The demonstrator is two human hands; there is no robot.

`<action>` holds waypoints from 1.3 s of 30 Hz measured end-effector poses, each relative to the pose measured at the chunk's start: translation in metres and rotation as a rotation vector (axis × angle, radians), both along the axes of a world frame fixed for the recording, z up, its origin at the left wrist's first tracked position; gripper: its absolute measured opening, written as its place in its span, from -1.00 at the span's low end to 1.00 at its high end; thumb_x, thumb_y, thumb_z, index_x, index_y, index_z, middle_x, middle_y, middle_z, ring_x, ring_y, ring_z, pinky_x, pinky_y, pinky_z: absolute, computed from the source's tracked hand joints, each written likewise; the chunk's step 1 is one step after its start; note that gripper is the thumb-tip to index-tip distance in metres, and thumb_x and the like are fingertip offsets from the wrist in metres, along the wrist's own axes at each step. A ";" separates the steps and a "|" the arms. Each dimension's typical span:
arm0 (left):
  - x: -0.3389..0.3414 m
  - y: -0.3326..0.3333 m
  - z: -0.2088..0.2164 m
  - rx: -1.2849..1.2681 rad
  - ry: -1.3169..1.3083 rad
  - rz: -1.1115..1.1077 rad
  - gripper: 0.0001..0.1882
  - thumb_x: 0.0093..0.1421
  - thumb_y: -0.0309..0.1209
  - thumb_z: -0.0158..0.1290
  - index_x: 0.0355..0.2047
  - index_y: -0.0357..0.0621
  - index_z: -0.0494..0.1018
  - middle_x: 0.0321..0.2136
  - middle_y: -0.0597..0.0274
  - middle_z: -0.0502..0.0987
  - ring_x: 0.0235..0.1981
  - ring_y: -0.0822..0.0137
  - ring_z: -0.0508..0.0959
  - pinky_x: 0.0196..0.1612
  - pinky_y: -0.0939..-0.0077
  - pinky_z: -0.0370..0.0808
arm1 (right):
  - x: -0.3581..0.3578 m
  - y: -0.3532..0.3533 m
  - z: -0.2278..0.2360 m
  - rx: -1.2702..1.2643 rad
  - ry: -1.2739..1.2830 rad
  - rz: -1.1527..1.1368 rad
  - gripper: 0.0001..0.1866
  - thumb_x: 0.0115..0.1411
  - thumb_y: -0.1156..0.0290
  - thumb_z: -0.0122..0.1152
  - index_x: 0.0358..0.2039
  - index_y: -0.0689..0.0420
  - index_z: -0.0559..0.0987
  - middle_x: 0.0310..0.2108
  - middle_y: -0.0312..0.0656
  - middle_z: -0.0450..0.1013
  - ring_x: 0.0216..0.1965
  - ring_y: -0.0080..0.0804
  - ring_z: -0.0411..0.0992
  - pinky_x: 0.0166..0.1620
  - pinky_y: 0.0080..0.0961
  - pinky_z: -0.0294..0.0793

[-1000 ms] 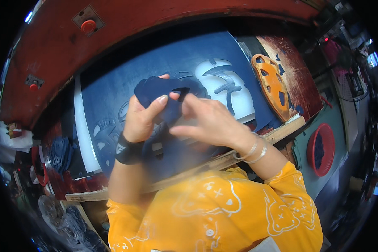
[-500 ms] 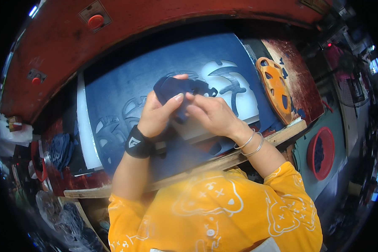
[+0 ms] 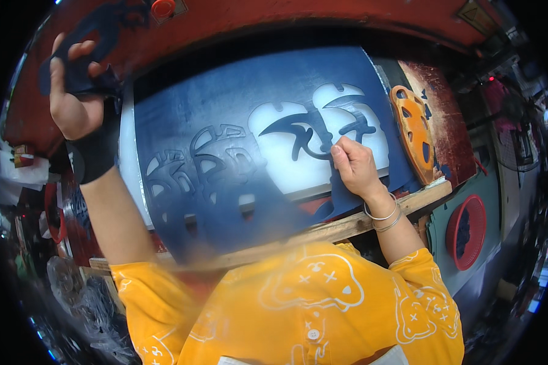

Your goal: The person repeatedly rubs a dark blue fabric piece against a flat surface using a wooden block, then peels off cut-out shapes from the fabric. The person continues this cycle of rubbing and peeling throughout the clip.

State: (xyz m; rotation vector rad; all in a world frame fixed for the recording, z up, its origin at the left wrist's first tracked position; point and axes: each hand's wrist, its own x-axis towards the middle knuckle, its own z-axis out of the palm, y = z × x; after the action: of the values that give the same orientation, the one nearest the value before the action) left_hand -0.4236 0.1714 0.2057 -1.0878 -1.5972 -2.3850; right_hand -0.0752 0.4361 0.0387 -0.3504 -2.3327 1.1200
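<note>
My left hand [image 3: 79, 103], with a black wristband, is raised at the upper left. Its fingers are curled around a dark blue cut-out piece [image 3: 106, 30] with holes in it, partly blurred. My right hand [image 3: 354, 165], wearing thin bangles, is closed over the right part of a blue sheet [image 3: 237, 79]; whatever its fingers grip is hidden. Cut outlines run across the sheet. At two openings the white board [image 3: 280, 164] shows through, crossed by curved blue strips [image 3: 295, 131]. Further left, cut shapes [image 3: 222, 158] still sit in the sheet.
An orange cutting die [image 3: 413, 131] with several holes lies right of the sheet. A red basket [image 3: 467, 231] with dark scraps stands at the lower right. A wooden rail [image 3: 402, 201] borders the near edge. Above is a red machine beam [image 3: 237, 27] with a red button [image 3: 162, 8].
My left hand has swung away to the upper left with the dark blue piece. My right hand has parted from it, moved right and lower, and closed. Another opening in the sheet is now uncovered.
</note>
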 end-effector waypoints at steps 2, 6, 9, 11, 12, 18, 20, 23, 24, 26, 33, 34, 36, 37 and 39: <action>0.044 0.004 -0.006 -0.447 0.277 -0.038 -0.65 0.32 -0.25 -0.08 0.00 -0.19 0.45 -0.30 0.22 0.60 -0.39 0.46 0.56 -0.41 0.67 0.44 | 0.000 0.000 -0.001 -0.005 -0.004 0.006 -0.73 0.23 0.39 0.06 -0.58 0.21 0.36 -0.68 -0.03 0.26 -0.62 -0.07 0.28 -0.50 -0.28 0.28; 0.158 0.014 -0.056 -1.117 0.589 -0.510 -0.44 -0.04 -0.50 0.13 0.06 -0.08 0.43 -0.05 0.09 0.53 -0.25 0.21 0.60 -0.22 0.42 0.55 | 0.000 -0.001 -0.002 -0.012 0.009 0.009 -0.71 0.26 0.36 0.05 -0.58 0.20 0.37 -0.70 -0.08 0.24 -0.63 -0.14 0.26 -0.51 -0.32 0.27; 0.202 -0.004 -0.082 -1.415 0.725 -0.625 -0.26 -0.15 -0.47 0.16 0.17 -0.02 0.34 -0.41 0.20 0.51 -0.40 0.16 0.53 -0.34 0.37 0.50 | -0.002 -0.001 -0.002 0.058 0.018 0.025 -0.70 0.30 0.37 0.01 -0.58 0.21 0.38 -0.71 -0.18 0.29 -0.66 -0.36 0.27 -0.55 -0.47 0.26; 0.210 -0.012 -0.094 -1.277 0.860 -0.531 -0.30 -0.08 -0.47 0.11 0.17 -0.02 0.33 -0.41 0.22 0.49 -0.36 0.21 0.50 -0.37 0.37 0.48 | -0.003 -0.002 -0.002 0.064 0.015 0.021 -0.70 0.30 0.37 0.00 -0.58 0.21 0.38 -0.71 -0.19 0.29 -0.66 -0.36 0.27 -0.54 -0.47 0.25; 0.212 -0.015 -0.097 -1.259 0.894 -0.513 -0.32 -0.06 -0.47 0.10 0.17 -0.01 0.34 -0.39 0.22 0.49 -0.34 0.23 0.50 -0.36 0.38 0.48 | -0.003 -0.003 -0.003 0.037 0.005 0.011 -0.70 0.28 0.36 0.03 -0.58 0.20 0.37 -0.70 -0.14 0.27 -0.64 -0.26 0.26 -0.52 -0.40 0.26; 0.205 -0.012 -0.087 -1.285 0.990 -0.515 -0.39 -0.10 -0.48 0.11 0.07 0.01 0.40 -0.28 0.23 0.49 -0.25 0.22 0.48 -0.22 0.40 0.47 | -0.001 -0.006 -0.004 0.037 0.017 0.002 -0.72 0.26 0.36 0.04 -0.58 0.20 0.37 -0.68 -0.09 0.25 -0.62 -0.13 0.26 -0.48 -0.33 0.27; 0.185 -0.011 -0.078 -1.266 0.790 -0.534 -0.43 -0.11 -0.48 0.13 0.02 -0.01 0.43 -0.28 0.24 0.49 -0.25 0.20 0.48 -0.17 0.41 0.46 | -0.003 -0.006 0.003 0.035 0.020 0.010 -0.72 0.26 0.36 0.04 -0.57 0.20 0.38 -0.68 -0.08 0.26 -0.60 -0.12 0.28 -0.48 -0.33 0.28; 0.148 -0.015 -0.066 -0.731 -0.293 -0.261 -0.48 0.15 -0.41 0.09 0.13 -0.17 0.27 -0.30 0.19 0.52 -0.50 0.45 0.50 -0.53 0.67 0.43 | -0.009 -0.010 0.028 -0.073 -0.263 0.021 -0.73 0.23 0.34 0.11 -0.57 0.19 0.40 -0.64 -0.12 0.32 -0.54 -0.14 0.35 -0.43 -0.34 0.33; 0.138 -0.013 -0.066 -0.454 -0.537 -0.220 -0.47 0.24 -0.37 0.02 0.19 -0.21 0.19 -0.40 0.24 0.47 -0.65 0.52 0.40 -0.59 0.76 0.37 | -0.013 -0.015 0.040 0.067 -0.073 0.023 -0.74 0.20 0.32 0.14 -0.56 0.17 0.41 -0.62 -0.14 0.35 -0.51 -0.16 0.37 -0.41 -0.35 0.35; 0.126 -0.011 -0.067 -0.313 -0.619 -0.213 -0.50 0.29 -0.39 -0.04 0.21 -0.22 0.15 -0.44 0.26 0.44 -0.64 0.52 0.39 -0.60 0.73 0.37 | -0.024 -0.031 0.066 0.301 0.155 -0.043 -0.74 0.16 0.29 0.21 -0.55 0.15 0.43 -0.58 -0.18 0.41 -0.46 -0.19 0.40 -0.37 -0.36 0.39; 0.135 -0.008 -0.078 -0.308 -0.559 -0.321 -0.53 0.30 -0.38 -0.03 0.18 -0.23 0.20 -0.44 0.24 0.45 -0.63 0.51 0.41 -0.60 0.73 0.39 | -0.098 -0.124 0.092 0.477 -0.203 0.240 -0.64 -0.04 0.09 0.38 -0.43 0.08 0.49 -0.51 -0.20 0.46 -0.40 -0.22 0.47 -0.31 -0.37 0.45; 0.134 -0.007 -0.081 -0.304 -0.506 -0.294 -0.55 0.30 -0.38 -0.02 0.16 -0.23 0.23 -0.44 0.25 0.46 -0.62 0.51 0.41 -0.60 0.74 0.39 | -0.110 -0.125 0.088 0.459 -0.117 0.224 -0.64 -0.05 0.09 0.39 -0.43 0.08 0.49 -0.49 -0.21 0.46 -0.37 -0.22 0.46 -0.29 -0.35 0.44; 0.123 -0.009 -0.081 -0.310 -0.539 -0.222 -0.56 0.30 -0.38 -0.02 0.15 -0.22 0.24 -0.44 0.25 0.46 -0.61 0.51 0.42 -0.60 0.74 0.39 | -0.117 -0.124 0.075 0.505 -0.013 0.260 -0.72 -0.05 0.20 0.37 -0.44 0.07 0.50 -0.45 -0.24 0.43 -0.28 -0.27 0.43 -0.22 -0.37 0.39; 0.115 -0.011 -0.079 -0.255 -0.504 -0.275 -0.57 0.30 -0.38 -0.02 0.14 -0.21 0.24 -0.44 0.25 0.46 -0.60 0.52 0.42 -0.60 0.74 0.39 | -0.117 -0.122 0.068 0.522 0.014 0.330 -0.75 -0.03 0.23 0.35 -0.45 0.07 0.50 -0.46 -0.25 0.42 -0.27 -0.28 0.41 -0.22 -0.37 0.38; 0.091 -0.005 -0.075 -0.182 -0.550 -0.198 -0.59 0.30 -0.37 -0.04 0.13 -0.19 0.26 -0.43 0.26 0.48 -0.52 0.48 0.44 -0.58 0.68 0.39 | -0.117 -0.115 0.052 0.563 0.151 0.430 -0.82 0.00 0.30 0.31 -0.47 0.07 0.51 -0.47 -0.26 0.41 -0.25 -0.29 0.39 -0.21 -0.38 0.37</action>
State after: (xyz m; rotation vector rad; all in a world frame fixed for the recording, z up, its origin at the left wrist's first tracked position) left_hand -0.3330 0.1668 0.1310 -0.6635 -1.9770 -2.9002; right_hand -0.1919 0.3207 0.0910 0.4427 -2.5174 0.5811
